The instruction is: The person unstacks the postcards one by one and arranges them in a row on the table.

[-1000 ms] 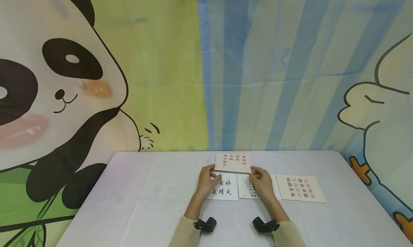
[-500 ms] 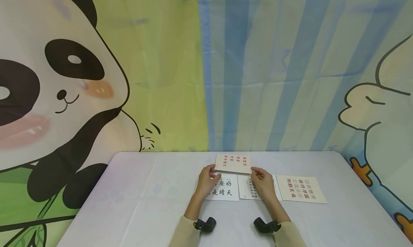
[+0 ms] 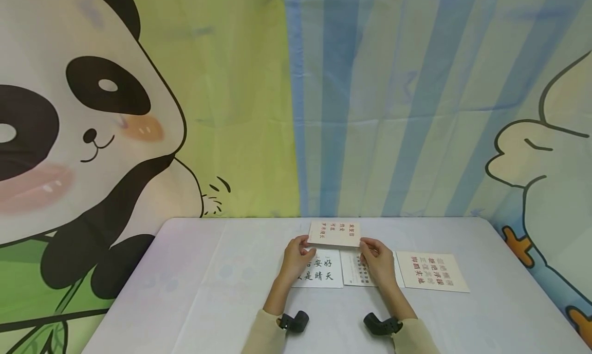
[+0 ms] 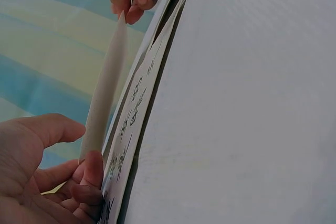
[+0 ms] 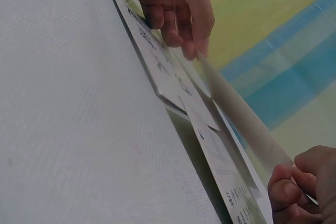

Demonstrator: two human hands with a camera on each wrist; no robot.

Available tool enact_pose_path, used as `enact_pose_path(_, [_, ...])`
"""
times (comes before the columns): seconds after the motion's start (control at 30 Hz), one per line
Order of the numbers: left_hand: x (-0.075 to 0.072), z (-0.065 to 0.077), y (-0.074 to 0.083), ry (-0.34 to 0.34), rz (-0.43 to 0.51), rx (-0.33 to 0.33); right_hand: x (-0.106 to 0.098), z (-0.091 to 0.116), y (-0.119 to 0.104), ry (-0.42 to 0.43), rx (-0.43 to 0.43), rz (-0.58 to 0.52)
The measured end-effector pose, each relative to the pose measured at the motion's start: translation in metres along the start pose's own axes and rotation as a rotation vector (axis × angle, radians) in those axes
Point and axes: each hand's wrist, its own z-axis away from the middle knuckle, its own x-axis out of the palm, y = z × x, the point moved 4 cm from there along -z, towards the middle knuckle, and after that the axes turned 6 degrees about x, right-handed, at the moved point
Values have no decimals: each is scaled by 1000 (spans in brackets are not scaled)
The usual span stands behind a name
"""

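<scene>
A cream card [image 3: 334, 233] with red characters is held a little above the table, tilted. My left hand [image 3: 294, 258] pinches its left edge, while my right hand [image 3: 379, 260] grips its near right corner between thumb and fingers. Just below lies a white card [image 3: 319, 270] with large black characters, partly behind the left hand. Beside it, a card with small writing [image 3: 353, 272] is partly covered by the right hand. From the wrists, the raised card [image 4: 105, 93] appears nearly edge-on, bowed slightly between both hands.
To the right, another cream card [image 3: 433, 272] with red and grey characters lies flat on the white-covered table [image 3: 222, 302]. A white card edge [image 3: 398, 272] shows beside it. A cartoon panda curtain [image 3: 231, 97] hangs behind the table.
Both hands keep hold of the cream card in nearly the same spot. The head view has shifted very slightly; the cards on the table have not moved.
</scene>
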Motion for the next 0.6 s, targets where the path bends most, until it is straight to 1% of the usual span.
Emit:
enact_pose_path(0.07, [0, 0, 1, 3, -3, 1, 0, 0, 0, -3, 1, -24])
enact_pose_path(0.3, [-1, 0, 1, 3, -1, -2, -1, 0, -1, 6, 19, -29])
enact_pose_path(0.6, [-1, 0, 6, 0, 41, -2, -2, -1, 0, 3, 10, -78])
